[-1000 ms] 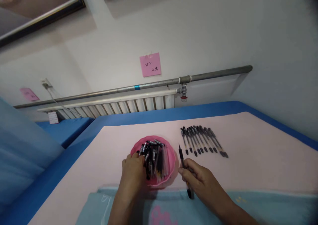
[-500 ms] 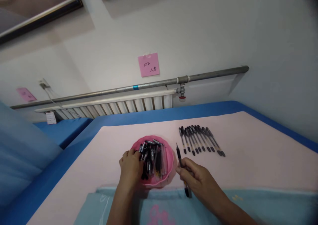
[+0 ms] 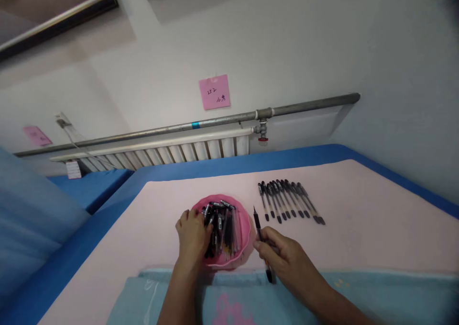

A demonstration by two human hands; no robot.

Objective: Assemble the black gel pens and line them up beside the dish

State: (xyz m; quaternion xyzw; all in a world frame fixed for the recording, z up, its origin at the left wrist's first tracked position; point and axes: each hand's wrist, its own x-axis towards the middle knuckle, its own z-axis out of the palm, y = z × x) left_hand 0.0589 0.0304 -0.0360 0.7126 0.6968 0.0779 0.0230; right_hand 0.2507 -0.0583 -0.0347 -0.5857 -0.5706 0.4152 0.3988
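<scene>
A round pink plastic basket [image 3: 245, 230] with a wavy rim is loaded with loose pen parts: black pen caps [image 3: 220, 222] jumbled towards its far and left sides, clear pen barrels [image 3: 236, 234] lying lengthwise along its right. Just right of the basket, an uncapped gel pen [image 3: 257, 223] is held aslant, bare tip up, black grip below it, dark end lowest. Farther right and beyond the basket, capped gel pens [image 3: 285, 198] lie in a slanting row, caps away

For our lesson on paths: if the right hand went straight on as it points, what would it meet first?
Probably the right rim of the pink bowl, though the right hand, holding a pen, might pass above it; depth is unclear.
</scene>
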